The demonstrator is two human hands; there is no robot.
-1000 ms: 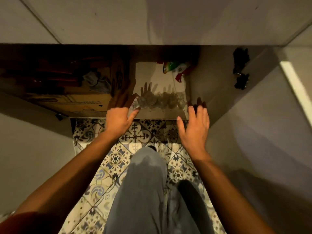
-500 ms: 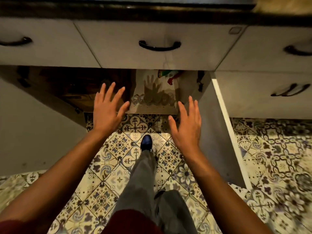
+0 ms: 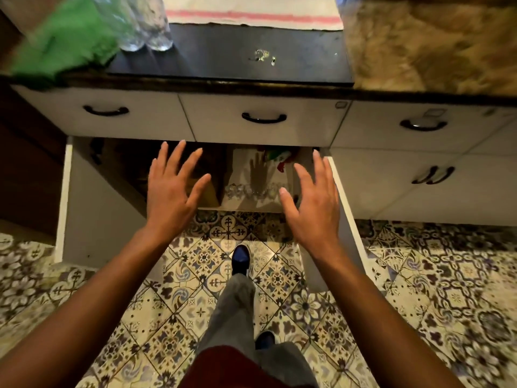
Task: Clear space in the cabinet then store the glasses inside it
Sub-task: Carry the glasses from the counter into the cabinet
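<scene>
Now the fingers of the left hand (image 3: 170, 191) are spreading wide and straight, gripping nothing, hovering in front of the dark left half of the open cabinet (image 3: 156, 169). Over on the other side, the right hand (image 3: 313, 203) is doing the same: fingers splayed and relaxed, palm down, nothing in it, hanging before the cabinet's right edge. Between the two hands, a row of clear glasses (image 3: 253, 190) is sitting at the front lip of the pale cabinet shelf (image 3: 243, 203), with a hand's shadow falling across the shelf behind them. Further back on that shelf, a colourful green-and-red packet (image 3: 275, 159) is lying against the rear; what it is, nobody can tell from here. In the left half, a brown cardboard box (image 3: 208, 191) is filling the space beside the shelf, partly hidden by the left hand. Both white cabinet doors are swinging wide, the left door (image 3: 92, 208) and the right door (image 3: 345, 208) flanking the arms. Above, three drawers with black handles are running under a dark countertop (image 3: 229, 60), where more clear glassware (image 3: 145, 29) is standing, blurred, next to a green cloth (image 3: 64, 43). A striped mat (image 3: 251, 12) is lying at the counter's back. Down below, a blue shoe (image 3: 241, 259) is stepping on the patterned tile floor (image 3: 419, 289).
</scene>
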